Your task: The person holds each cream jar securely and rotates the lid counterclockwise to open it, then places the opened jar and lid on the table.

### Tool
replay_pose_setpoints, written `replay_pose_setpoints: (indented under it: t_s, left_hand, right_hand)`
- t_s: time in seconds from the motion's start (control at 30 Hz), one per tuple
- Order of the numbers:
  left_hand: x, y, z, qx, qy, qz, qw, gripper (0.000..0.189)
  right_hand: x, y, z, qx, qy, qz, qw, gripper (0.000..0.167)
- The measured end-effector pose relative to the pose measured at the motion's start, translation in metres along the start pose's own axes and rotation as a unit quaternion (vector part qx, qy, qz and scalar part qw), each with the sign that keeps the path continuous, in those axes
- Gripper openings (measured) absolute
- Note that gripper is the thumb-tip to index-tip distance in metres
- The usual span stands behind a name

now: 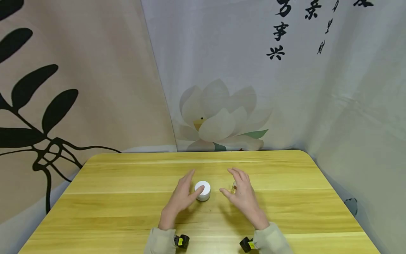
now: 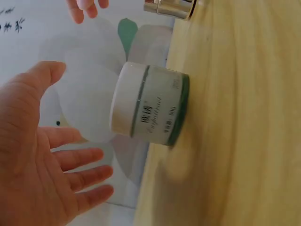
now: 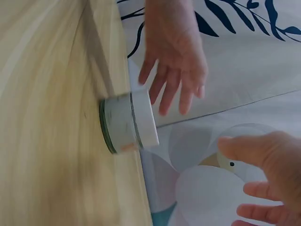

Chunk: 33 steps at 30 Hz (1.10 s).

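A cream jar with a white lid and green base stands upright on the wooden table. Its printed label faces the left wrist view, where the jar appears whole. My left hand hovers beside it, fingers spread and relaxed, apart from the jar in the left wrist view. My right hand is held with loose fingers over the table to the right. Partly hidden behind that hand is a small shiny thing; the left wrist view shows a gold, metallic cylinder, cut off at the top.
The pale wooden table has rounded far corners. Behind it hangs a cloth backdrop with a printed lotus, dark leaves and black characters. Black wrist cameras sit at both sleeves.
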State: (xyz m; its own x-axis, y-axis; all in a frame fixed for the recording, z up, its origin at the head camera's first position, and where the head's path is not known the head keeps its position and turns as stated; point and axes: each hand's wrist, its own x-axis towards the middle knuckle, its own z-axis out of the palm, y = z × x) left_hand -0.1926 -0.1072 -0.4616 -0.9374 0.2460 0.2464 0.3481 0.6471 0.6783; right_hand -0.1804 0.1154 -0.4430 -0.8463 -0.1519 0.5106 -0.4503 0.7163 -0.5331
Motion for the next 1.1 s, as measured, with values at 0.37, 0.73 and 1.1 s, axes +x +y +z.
replay_pose_setpoints:
  t_s: [0.37,0.73,1.1]
  left_hand:
    - [0.0,-0.018,0.01,-0.191,-0.03,-0.053,0.9797,0.077]
    - [-0.001,-0.027,0.019,-0.239,-0.047,-0.066,0.9677,0.086]
    - [0.001,-0.025,0.028,-0.164,-0.021,-0.048,0.9851,0.067]
  right_hand:
    - [-0.006,0.002,0.022,0.159,0.007,0.014,0.9871,0.056]
    - [-0.011,-0.004,0.035,0.292,-0.027,0.09,0.9517,0.052]
    - [-0.009,-0.03,0.019,0.314,-0.031,0.093,0.9444,0.047]
